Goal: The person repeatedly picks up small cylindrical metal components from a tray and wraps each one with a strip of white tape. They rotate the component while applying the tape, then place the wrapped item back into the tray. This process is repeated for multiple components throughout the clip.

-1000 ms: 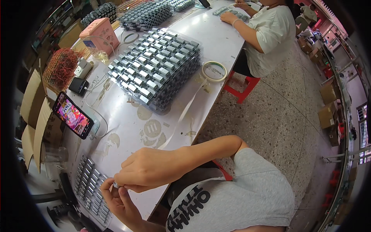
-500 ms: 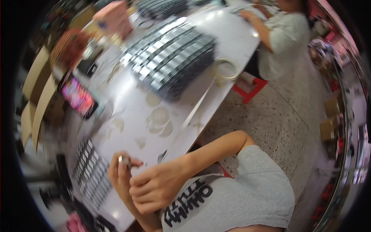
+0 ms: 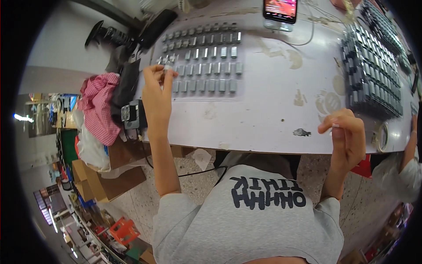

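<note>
My left hand (image 3: 159,94) is at the left edge of a clear plastic tray (image 3: 206,97), its thumb and fingers pinched on a small silver metal part (image 3: 167,67). Several rows of small silver metal blocks (image 3: 218,69) stand in the tray, and a few loose-looking silver pieces show just beyond my fingertips. Out to the right, my right hand (image 3: 347,136) hovers over the table's front edge, fingers curled and closed against the thumb. A tiny pale spot shows at that pinch; whether it is a thing or a nail I cannot make out.
A stack of filled trays (image 3: 373,72) stands at the right, with a tape roll (image 3: 383,137) before it. A lit phone (image 3: 280,11) leans at the back. Left of the tray are a pink checked cloth (image 3: 100,105) and a black box-shaped device (image 3: 133,115). Another person's arm (image 3: 411,141) shows far right.
The view has swung left toward the tray. My hands, close together before, are now wide apart: the left one at the tray with the silver part, the right one off to the right.
</note>
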Motion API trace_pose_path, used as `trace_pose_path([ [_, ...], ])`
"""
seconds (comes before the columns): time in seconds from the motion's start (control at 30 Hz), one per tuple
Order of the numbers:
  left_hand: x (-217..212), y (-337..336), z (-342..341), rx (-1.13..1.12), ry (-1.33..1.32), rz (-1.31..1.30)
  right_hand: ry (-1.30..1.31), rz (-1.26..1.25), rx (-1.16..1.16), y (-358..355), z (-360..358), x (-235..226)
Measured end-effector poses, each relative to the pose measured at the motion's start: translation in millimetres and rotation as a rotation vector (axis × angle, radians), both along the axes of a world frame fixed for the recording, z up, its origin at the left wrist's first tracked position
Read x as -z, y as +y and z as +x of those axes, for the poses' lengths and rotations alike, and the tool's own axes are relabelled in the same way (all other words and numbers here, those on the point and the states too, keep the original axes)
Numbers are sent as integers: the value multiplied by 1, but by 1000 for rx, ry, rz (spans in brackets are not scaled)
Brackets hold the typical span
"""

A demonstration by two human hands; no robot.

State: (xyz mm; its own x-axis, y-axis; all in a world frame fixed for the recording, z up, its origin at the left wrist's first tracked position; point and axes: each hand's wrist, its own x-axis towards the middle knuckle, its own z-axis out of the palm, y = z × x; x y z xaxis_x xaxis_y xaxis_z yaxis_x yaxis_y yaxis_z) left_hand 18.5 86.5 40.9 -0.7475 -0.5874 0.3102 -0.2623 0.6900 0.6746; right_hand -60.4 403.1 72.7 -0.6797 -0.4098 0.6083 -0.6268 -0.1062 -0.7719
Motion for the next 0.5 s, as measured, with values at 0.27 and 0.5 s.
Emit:
trace_pose_path([
  [0.27, 28, -55, -33, 58, -127, -462, -2, 243, -14, -11, 7, -1],
  [0.5, 30, -51, -49, 128, -197, -745, -116, 267, -40, -10, 4, 2],
])
